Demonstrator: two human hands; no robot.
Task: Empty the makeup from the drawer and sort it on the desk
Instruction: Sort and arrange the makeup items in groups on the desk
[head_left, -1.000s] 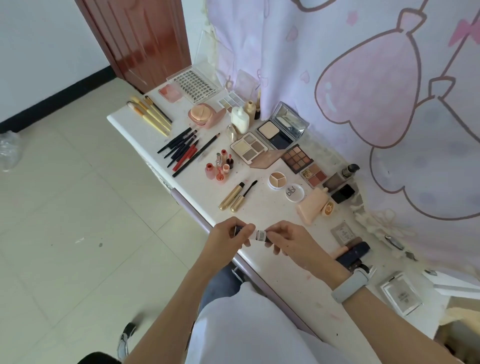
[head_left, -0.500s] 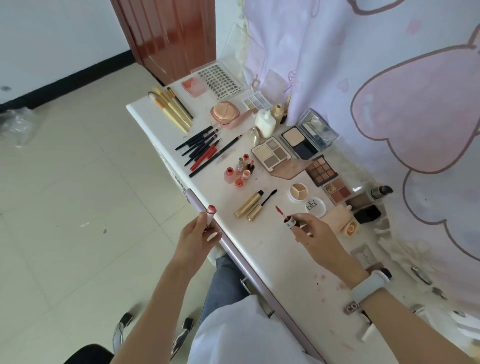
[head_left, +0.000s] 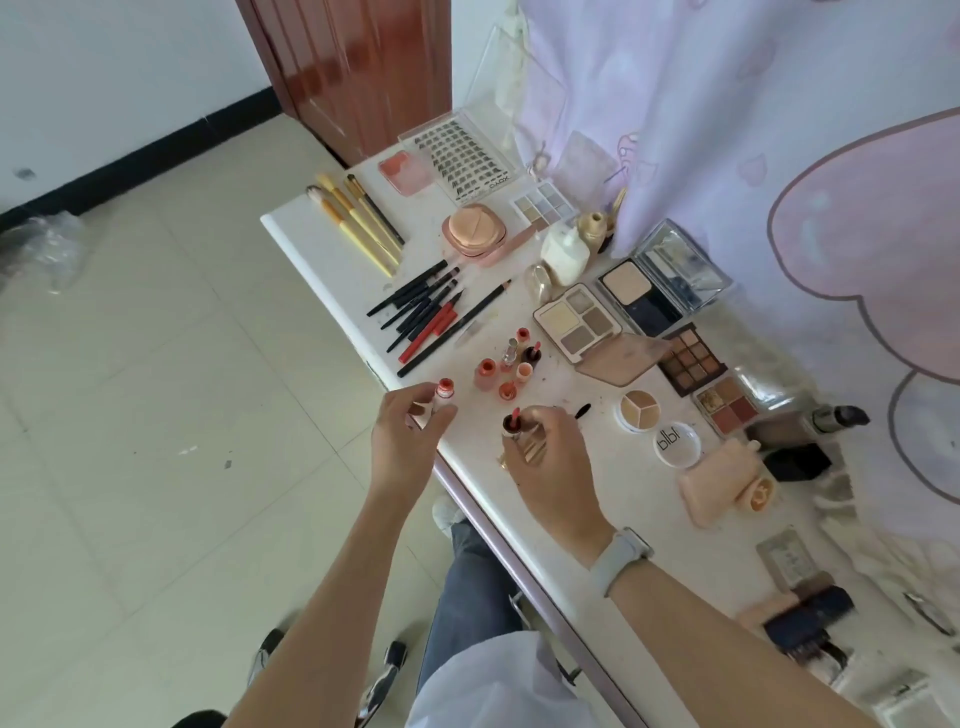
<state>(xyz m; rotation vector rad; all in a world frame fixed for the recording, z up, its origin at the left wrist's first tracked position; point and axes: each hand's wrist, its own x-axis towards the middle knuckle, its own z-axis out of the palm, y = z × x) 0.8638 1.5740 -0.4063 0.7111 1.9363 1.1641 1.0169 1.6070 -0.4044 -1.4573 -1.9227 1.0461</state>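
Hands hold lip gloss tube and wand apart

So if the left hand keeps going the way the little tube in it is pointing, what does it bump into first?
Probably the cluster of small lip tubes standing just beyond it. The left hand aims its open lip gloss tube up and slightly right, toward the nearest orange-capped one, though depth is hard to judge.

Your left hand grips a lip-gloss tube; your right hand pinches its applicator wand, near the lipstick cluster.
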